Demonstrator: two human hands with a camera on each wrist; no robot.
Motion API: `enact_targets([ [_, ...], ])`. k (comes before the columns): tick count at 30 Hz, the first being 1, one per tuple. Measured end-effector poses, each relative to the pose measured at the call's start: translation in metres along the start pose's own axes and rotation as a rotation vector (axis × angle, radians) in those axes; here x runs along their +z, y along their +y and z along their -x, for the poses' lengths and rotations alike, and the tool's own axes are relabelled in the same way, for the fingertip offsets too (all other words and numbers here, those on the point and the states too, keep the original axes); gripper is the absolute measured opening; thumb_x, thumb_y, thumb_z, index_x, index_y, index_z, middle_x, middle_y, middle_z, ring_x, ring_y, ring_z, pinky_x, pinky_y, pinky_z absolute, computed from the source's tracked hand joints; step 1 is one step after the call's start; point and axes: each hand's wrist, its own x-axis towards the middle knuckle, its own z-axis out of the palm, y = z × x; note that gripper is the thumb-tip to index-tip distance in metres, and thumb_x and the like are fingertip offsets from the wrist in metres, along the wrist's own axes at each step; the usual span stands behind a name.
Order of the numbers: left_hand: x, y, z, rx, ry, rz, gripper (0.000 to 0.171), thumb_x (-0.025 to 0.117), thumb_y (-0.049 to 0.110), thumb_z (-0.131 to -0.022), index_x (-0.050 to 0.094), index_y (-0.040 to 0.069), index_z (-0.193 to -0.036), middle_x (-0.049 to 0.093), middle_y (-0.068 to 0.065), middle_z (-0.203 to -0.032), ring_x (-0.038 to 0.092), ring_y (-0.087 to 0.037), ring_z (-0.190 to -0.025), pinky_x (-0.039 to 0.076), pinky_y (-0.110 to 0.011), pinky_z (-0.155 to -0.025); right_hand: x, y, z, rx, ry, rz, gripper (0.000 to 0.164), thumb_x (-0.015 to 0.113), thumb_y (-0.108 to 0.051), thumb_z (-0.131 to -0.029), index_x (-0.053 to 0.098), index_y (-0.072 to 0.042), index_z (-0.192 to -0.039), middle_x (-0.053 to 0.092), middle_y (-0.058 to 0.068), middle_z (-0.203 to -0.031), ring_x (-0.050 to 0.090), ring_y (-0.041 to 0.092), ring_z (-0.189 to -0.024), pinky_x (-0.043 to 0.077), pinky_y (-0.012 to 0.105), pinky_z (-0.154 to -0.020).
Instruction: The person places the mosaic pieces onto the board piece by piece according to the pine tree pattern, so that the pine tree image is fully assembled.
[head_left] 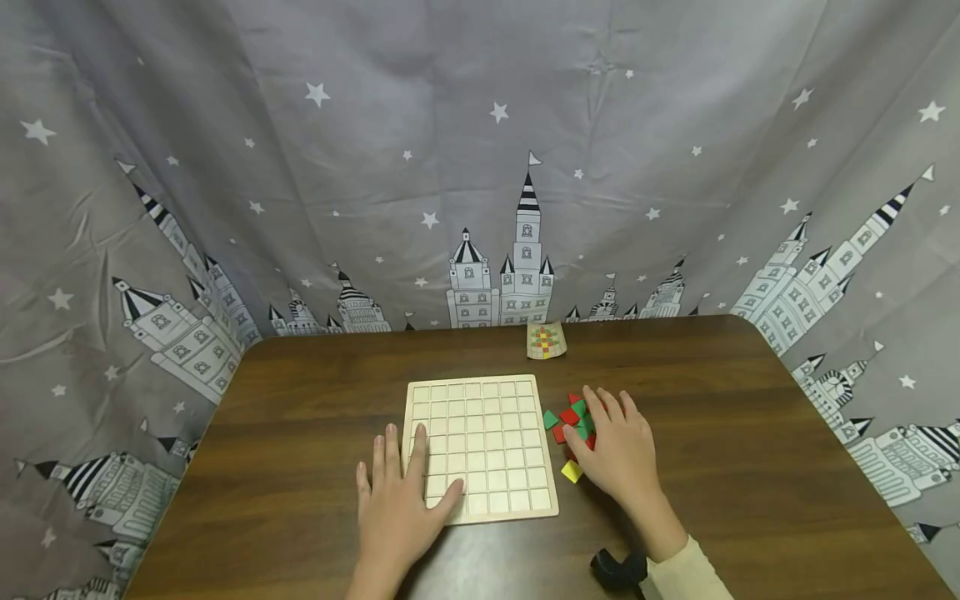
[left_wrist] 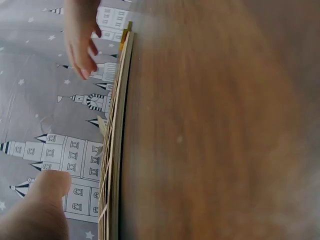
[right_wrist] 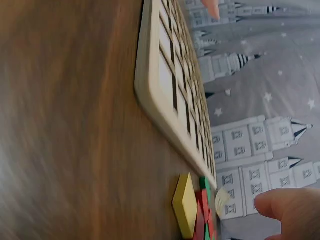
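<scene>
A pale wooden grid board point(head_left: 480, 450) lies on the table, its square cells bare. My left hand point(head_left: 397, 508) is spread at the board's lower left, thumb and index finger over its edge. To the right of the board is a small pile of red, green and yellow tiles point(head_left: 570, 416). Over that pile hovers my right hand point(head_left: 621, 454), fingers apart and loosely bent, covering part of it. One yellow tile point(head_left: 572, 472) lies at the pile's near side, below the right thumb. In the right wrist view that yellow tile point(right_wrist: 185, 206) sits near the board's corner.
A small card point(head_left: 546, 352) with a coloured grid pattern leans at the table's back edge. Behind the brown wooden table point(head_left: 300, 400) hangs a grey curtain point(head_left: 360, 167) printed with castles and stars. A black object point(head_left: 619, 571) is by my right wrist.
</scene>
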Motion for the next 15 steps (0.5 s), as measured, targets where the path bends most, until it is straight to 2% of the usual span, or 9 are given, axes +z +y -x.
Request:
enact_targets([
  [6,0.006,-0.007,0.008,0.0,-0.023,0.096,0.11,0.061,0.072,-0.082,0.02,0.003,-0.158,0.014,-0.026,-0.164,0.013,-0.047,-0.151,0.019,-0.07,-0.117,0.005,0.011,-0.019,0.036,-0.041,0.01,0.063,0.058,-0.047,-0.093,0.053,-0.009,-0.143,0.056,0.018,-0.14,0.039,0.047,-0.137,0.038,0.067,-0.105],
  [9,0.009,-0.008,0.011,0.014,-0.014,0.096,0.116,0.062,0.075,-0.079,0.022,-0.001,-0.156,0.018,-0.028,-0.162,0.015,-0.047,-0.151,0.019,-0.067,-0.118,0.007,0.012,-0.028,0.04,-0.056,0.031,0.056,0.058,-0.046,-0.094,0.061,-0.008,-0.135,0.061,0.018,-0.134,0.044,0.046,-0.131,0.042,0.064,-0.101],
  [15,0.017,-0.009,0.017,0.021,0.026,0.086,0.127,0.065,0.082,-0.069,0.027,-0.006,-0.153,0.027,-0.027,-0.159,0.021,-0.044,-0.15,0.021,-0.062,-0.119,0.011,0.009,-0.042,0.039,-0.067,0.06,0.046,0.062,-0.04,-0.091,0.069,-0.008,-0.123,0.067,0.017,-0.119,0.052,0.041,-0.11,0.048,0.055,-0.085],
])
